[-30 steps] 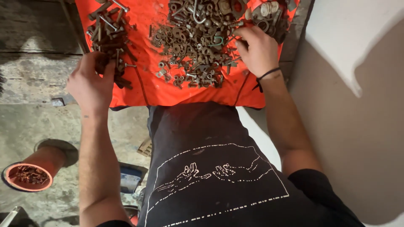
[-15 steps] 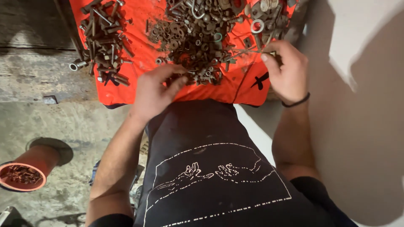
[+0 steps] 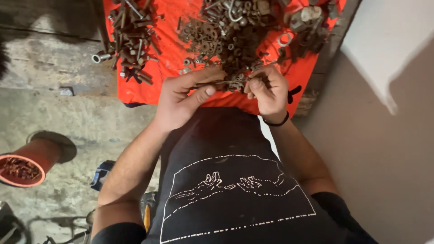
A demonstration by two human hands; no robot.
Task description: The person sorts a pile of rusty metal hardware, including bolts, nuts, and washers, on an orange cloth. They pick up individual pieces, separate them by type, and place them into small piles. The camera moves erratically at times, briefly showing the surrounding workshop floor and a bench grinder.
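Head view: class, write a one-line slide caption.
Both hands, left and right, pinch rusty hardware over an orange cloth.

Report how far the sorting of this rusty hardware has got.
Done: a separate bolt pile lies left on the orange cloth. In hand: left hand and right hand together hold a small rusty piece. Left: the big mixed heap remains unsorted.

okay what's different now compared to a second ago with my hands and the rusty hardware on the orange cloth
Both hands came together at the cloth's near edge: the left hand left the bolt pile on the left, the right hand left the far right corner. They now pinch a thin rusty piece between them. The orange cloth, central hardware heap and terracotta pot stayed put.
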